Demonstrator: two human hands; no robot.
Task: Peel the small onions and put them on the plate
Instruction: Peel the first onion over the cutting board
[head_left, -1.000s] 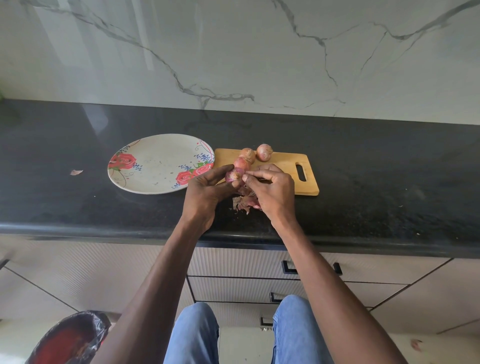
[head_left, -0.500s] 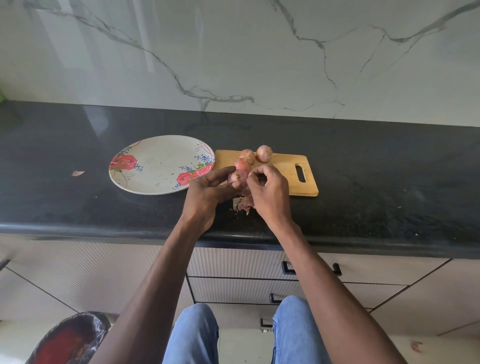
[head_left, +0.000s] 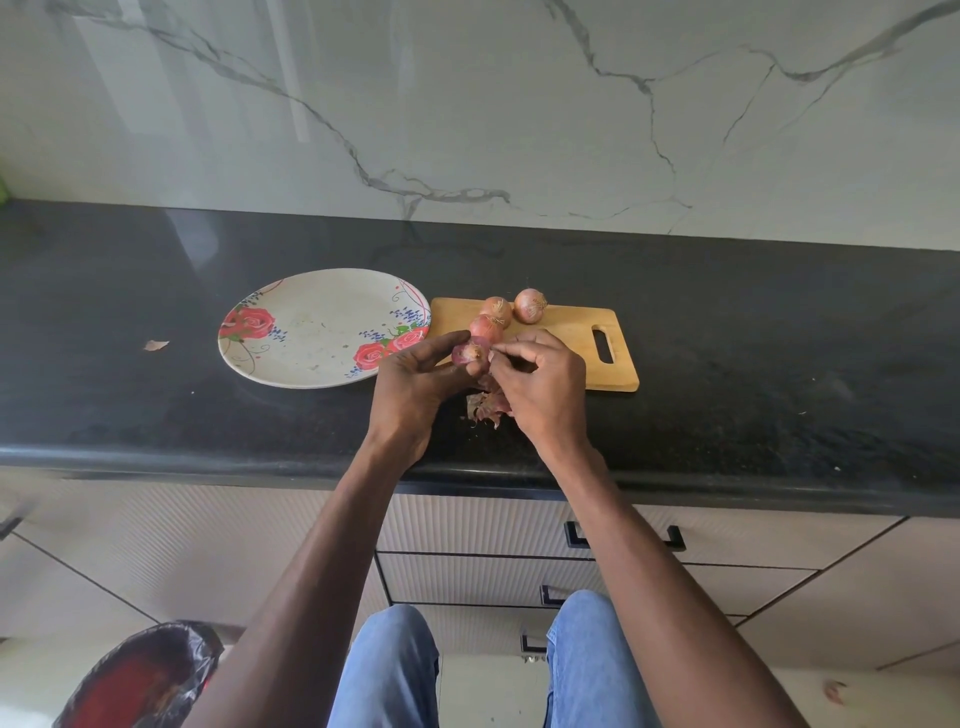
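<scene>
My left hand (head_left: 410, 387) grips a small purple-pink onion (head_left: 467, 354) between thumb and fingers, just above the near left corner of the wooden cutting board (head_left: 571, 332). My right hand (head_left: 540, 379) has its fingers curled and its fingertips pinch at the onion's skin. Three unpeeled onions (head_left: 529, 305) lie in a row on the board's far left part. A loose heap of onion peels (head_left: 485, 402) lies on the counter below my hands. The flowered plate (head_left: 311, 327) stands left of the board with no onion on it.
The black counter (head_left: 753, 364) runs across the view, with a marble wall behind. A stray peel (head_left: 156, 345) lies left of the plate. Drawers sit under the counter edge. A bin with a black bag (head_left: 140, 675) stands on the floor at lower left.
My right hand's fingers have curled in tighter against the onion. The left hand has turned the onion slightly and still holds it in the same place.
</scene>
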